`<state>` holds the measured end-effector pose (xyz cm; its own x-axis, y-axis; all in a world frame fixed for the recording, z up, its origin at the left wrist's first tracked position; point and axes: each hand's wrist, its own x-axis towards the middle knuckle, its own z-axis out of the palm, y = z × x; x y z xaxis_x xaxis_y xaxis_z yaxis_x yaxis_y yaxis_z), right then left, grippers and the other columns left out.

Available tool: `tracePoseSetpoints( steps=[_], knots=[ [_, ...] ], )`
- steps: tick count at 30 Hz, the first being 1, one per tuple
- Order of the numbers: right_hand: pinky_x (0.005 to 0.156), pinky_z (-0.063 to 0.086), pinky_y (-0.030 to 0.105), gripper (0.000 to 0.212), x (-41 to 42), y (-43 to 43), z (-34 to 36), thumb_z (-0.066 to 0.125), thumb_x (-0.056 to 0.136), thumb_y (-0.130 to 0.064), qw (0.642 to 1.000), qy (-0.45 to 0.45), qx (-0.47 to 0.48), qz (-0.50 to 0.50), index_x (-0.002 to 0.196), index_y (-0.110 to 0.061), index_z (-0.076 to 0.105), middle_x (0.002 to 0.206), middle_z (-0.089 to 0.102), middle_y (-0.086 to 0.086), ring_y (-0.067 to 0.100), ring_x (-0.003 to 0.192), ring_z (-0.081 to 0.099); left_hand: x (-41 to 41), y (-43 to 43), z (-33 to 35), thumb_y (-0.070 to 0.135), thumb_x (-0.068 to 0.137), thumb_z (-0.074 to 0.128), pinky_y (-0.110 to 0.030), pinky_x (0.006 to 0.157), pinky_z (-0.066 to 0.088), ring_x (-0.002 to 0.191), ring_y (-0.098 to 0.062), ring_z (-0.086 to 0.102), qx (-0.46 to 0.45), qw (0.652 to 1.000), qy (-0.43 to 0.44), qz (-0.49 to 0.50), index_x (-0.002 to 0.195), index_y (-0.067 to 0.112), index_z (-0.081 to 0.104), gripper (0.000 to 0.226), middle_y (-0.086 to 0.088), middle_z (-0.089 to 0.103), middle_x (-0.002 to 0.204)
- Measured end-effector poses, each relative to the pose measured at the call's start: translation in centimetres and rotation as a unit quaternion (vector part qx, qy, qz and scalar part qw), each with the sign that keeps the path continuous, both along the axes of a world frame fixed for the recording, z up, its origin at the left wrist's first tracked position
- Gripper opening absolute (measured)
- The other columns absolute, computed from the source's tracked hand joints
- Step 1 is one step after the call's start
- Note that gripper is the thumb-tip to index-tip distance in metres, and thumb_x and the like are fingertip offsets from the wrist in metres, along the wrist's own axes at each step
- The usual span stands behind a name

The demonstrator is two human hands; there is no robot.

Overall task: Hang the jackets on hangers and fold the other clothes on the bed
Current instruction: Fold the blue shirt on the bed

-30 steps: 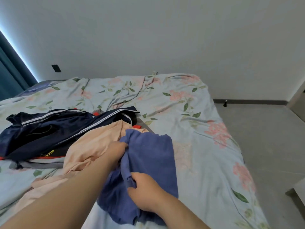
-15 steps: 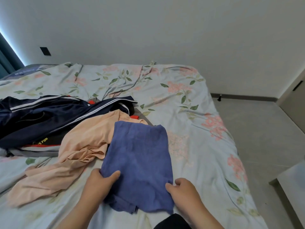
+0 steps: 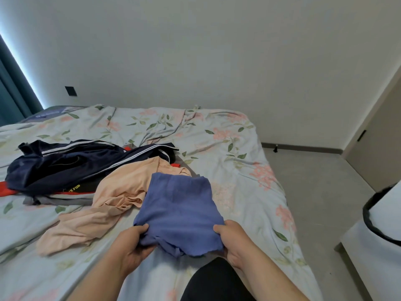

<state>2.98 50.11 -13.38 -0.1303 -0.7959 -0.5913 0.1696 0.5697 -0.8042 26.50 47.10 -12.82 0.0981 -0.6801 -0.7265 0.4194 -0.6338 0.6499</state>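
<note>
A blue garment (image 3: 180, 209) lies folded flat on the floral bed cover (image 3: 227, 144), near the front edge. My left hand (image 3: 132, 246) grips its near left corner, thumb on top and fingers underneath. My right hand (image 3: 233, 240) grips the near right corner the same way. A peach garment (image 3: 112, 198) sprawls unfolded to the left, partly under the blue one. Behind it lies a navy jacket (image 3: 71, 164) with white stripes, on top of a black, red and grey pile (image 3: 71, 192).
The bed's right edge drops to a grey floor (image 3: 314, 187). A white cabinet (image 3: 377, 246) with a dark-rimmed white object on it stands at the right. A door (image 3: 377, 135) is at the far right; a teal curtain (image 3: 10, 92) hangs at the far left.
The blue garment went from bunched in my hands to lying flat. Both hands slid to its near corners and now grip them, lifting that edge slightly.
</note>
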Motion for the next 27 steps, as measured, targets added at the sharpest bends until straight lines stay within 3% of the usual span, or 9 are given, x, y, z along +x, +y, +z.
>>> tracePoseSetpoints(
  steps=[4,6,8,10,14,16,21,23,27],
  knots=[
    [0.056,0.06,0.039,0.027,-0.7,2.4,2.5,0.051,0.094,-0.005,1.0,0.013,-0.007,-0.021,0.117,-0.018,0.054,0.104,0.061,0.006,0.032,0.089,0.068,-0.1,2.8,1.2,-0.005,0.096,0.043,-0.018,0.035,0.045,0.028,-0.011,0.042,-0.013,0.993,0.092,0.079,0.082,0.006,0.047,0.017,-0.007,0.042,0.062],
    [0.052,0.057,0.033,0.029,-1.7,3.4,3.1,0.051,0.095,-0.007,0.999,0.014,-0.021,-0.02,0.118,-0.026,0.054,0.106,0.06,0.005,0.027,0.082,0.068,0.1,4.4,1.1,-0.001,0.096,0.046,-0.019,0.033,0.046,0.03,-0.009,0.049,-0.015,0.994,0.088,0.066,0.098,0.005,0.055,0.01,-0.009,0.049,0.065],
    [0.05,0.055,0.03,0.021,-2.6,4.3,3.8,0.049,0.096,-0.003,0.999,-0.046,-0.026,-0.009,0.11,-0.013,0.062,0.099,0.065,0.014,0.022,0.066,0.068,0.3,5.6,0.7,-0.001,0.096,0.048,-0.019,0.035,0.049,0.037,-0.009,0.054,-0.034,0.994,0.084,0.068,0.135,0.014,0.049,0.042,-0.009,0.054,0.075],
    [0.049,0.056,0.031,0.02,-3.3,4.9,4.1,0.048,0.093,0.004,0.986,-0.167,-0.012,-0.004,0.102,0.005,0.066,0.091,0.065,0.021,0.024,0.059,0.068,0.6,6.2,0.9,-0.008,0.094,0.042,-0.017,0.041,0.05,0.054,-0.013,0.053,-0.064,0.989,0.103,0.08,0.145,0.016,0.042,0.056,-0.01,0.059,0.078],
    [0.069,0.063,0.042,0.032,-4.1,5.1,4.0,0.052,0.087,0.004,0.936,-0.351,-0.009,-0.008,0.114,0.017,0.064,0.114,0.067,0.03,0.037,0.088,0.072,0.9,6.1,2.3,-0.018,0.083,0.038,-0.019,0.039,0.051,0.049,-0.02,0.061,-0.038,0.978,0.188,0.082,0.11,-0.006,0.057,0.035,-0.017,0.063,0.062],
    [0.069,0.063,0.042,0.031,-4.2,4.3,3.5,0.049,0.091,0.005,0.934,-0.357,-0.007,-0.017,0.119,0.014,0.062,0.116,0.066,0.03,0.038,0.092,0.072,1.1,5.2,2.4,-0.024,0.063,0.047,-0.024,0.043,0.055,0.044,-0.026,0.065,-0.02,0.972,0.22,0.079,0.103,-0.008,0.055,0.044,-0.022,0.063,0.083],
    [0.092,0.052,0.042,0.039,-3.4,0.8,1.9,0.035,0.092,0.014,0.904,-0.424,-0.007,-0.064,0.124,0.016,0.057,0.124,0.06,0.035,0.041,0.105,0.068,0.6,1.9,2.0,-0.024,0.064,0.05,-0.02,0.1,0.045,0.105,-0.032,0.063,-0.006,0.942,0.289,0.173,0.104,-0.016,0.053,0.041,-0.028,0.064,0.103],
    [0.094,0.052,0.044,0.041,-2.9,-1.2,1.1,0.032,0.092,0.013,0.902,-0.424,0.004,-0.08,0.126,0.017,0.053,0.124,0.06,0.035,0.041,0.112,0.065,0.4,0.4,1.5,-0.005,0.094,0.045,-0.027,0.1,0.048,0.122,-0.033,0.056,-0.007,0.918,0.32,0.233,0.126,-0.012,0.049,0.033,-0.024,0.057,0.127],
    [0.091,0.055,0.048,0.042,-1.7,-4.9,-0.7,0.033,0.093,0.01,0.933,-0.344,0.028,-0.099,0.134,0.012,0.043,0.133,0.052,0.031,0.038,0.124,0.055,0.3,-2.9,0.3,0.005,0.098,0.046,-0.033,0.103,0.047,0.119,-0.033,0.057,-0.011,0.92,0.303,0.247,0.128,-0.007,0.047,0.032,-0.023,0.054,0.133]
  ],
)
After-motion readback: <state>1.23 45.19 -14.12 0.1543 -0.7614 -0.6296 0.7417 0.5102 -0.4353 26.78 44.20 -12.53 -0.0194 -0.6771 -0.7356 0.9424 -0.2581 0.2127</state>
